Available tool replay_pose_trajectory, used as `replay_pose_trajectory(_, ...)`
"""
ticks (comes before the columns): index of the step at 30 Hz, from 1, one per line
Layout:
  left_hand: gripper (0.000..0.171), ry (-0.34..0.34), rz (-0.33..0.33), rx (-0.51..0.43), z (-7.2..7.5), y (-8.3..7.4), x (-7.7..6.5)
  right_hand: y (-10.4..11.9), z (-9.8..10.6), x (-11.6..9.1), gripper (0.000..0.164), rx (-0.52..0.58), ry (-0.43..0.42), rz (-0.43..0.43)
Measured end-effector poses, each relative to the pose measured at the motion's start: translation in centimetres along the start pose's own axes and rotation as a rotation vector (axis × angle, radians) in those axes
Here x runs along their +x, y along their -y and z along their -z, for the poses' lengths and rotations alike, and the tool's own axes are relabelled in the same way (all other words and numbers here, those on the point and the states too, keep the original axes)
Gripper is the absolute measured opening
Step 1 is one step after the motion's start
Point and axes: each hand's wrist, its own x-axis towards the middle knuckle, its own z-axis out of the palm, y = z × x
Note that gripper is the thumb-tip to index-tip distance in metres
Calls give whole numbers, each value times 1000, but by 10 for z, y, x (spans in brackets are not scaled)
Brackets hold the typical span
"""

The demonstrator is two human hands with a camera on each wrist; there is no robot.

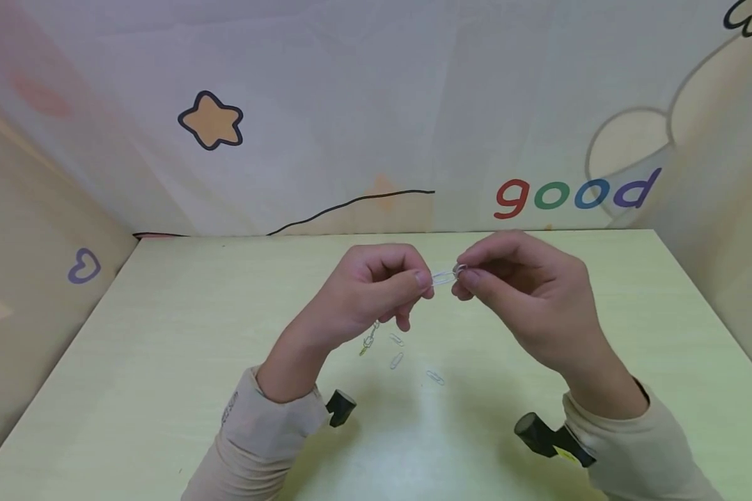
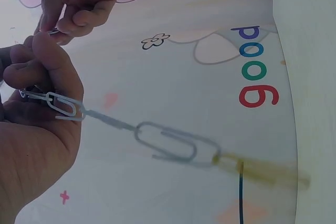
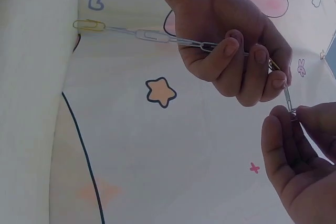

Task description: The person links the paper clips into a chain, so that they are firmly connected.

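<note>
Both hands are raised close together above the table. My left hand (image 1: 370,292) pinches a silver paper clip (image 1: 442,278) between thumb and index finger, and it spans the small gap to the right hand. In my right hand (image 1: 539,299), thumb and fingertips pinch another paper clip (image 3: 293,113) at the far end of that one, mostly covered by the fingers. A chain of linked paper clips (image 2: 168,142) hangs below the left hand, running past its curled lower fingers. At the chain's bottom is a yellow paper clip (image 3: 89,25).
Several loose silver paper clips, including one paper clip (image 1: 435,377) nearest the front, lie on the pale table (image 1: 163,362) below the hands. A printed cloth backdrop (image 1: 351,104) stands behind the table and along its sides. Black wrist cameras sit at both sleeves.
</note>
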Motion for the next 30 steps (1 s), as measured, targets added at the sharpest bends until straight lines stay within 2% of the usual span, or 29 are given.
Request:
replay_pose_trajectory(8, 18, 1, -2, -11, 0, -1, 1, -3, -6, 1, 23, -239, 48, 85)
replay_pose_trajectory(11, 18, -6, -10, -8, 1, -1, 1, -3, -7, 2, 23, -288, 75, 117)
replay_pose_trajectory(18, 19, -21, -28, -15, 2, 0, 1, -4, -9, 3, 24, -322, 82, 157)
replay_pose_trajectory(23, 21, -58, -36, -26, 4, -2, 0, -4, -11, 3, 27, -362, 79, 187)
replay_pose_trajectory(27, 21, -63, -30, -31, 5, -3, -1, -2, -9, 2, 28, -377, 90, 177)
replay_pose_trajectory(30, 21, -37, -21, -35, 7, -3, -1, 4, -5, 2, 28, -375, 80, 149)
